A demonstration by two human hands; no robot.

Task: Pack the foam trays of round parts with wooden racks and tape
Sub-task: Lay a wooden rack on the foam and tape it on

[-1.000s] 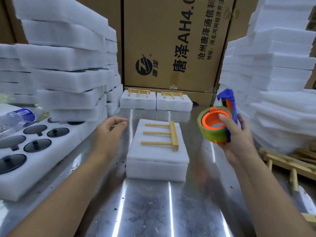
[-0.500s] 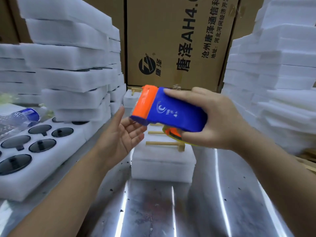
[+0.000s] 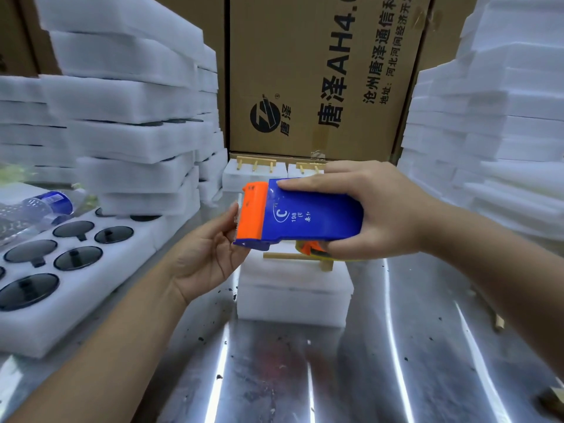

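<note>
My right hand [image 3: 378, 212] grips a blue and orange tape dispenser [image 3: 302, 216] above the middle of the metal table. My left hand [image 3: 207, 254] is palm up at the dispenser's orange front end, its fingertips touching that end; whether they pinch tape I cannot tell. Below the dispenser lies a closed stack of white foam trays [image 3: 294, 296] with a wooden rack [image 3: 305, 258] on top, mostly hidden by the dispenser. An open foam tray [image 3: 88, 288] with several dark round parts sits at the left.
Tall stacks of white foam [image 3: 131, 99] stand at the left and more foam stacks [image 3: 500, 117] at the right. A big cardboard box [image 3: 320, 74] closes the back, with two packed foam blocks [image 3: 254, 178] bearing racks before it. A water bottle [image 3: 33, 209] lies far left.
My right hand swung the dispenser from the right to the middle and turned it flat. My left hand turned palm up and rose until its fingers reached the orange end.
</note>
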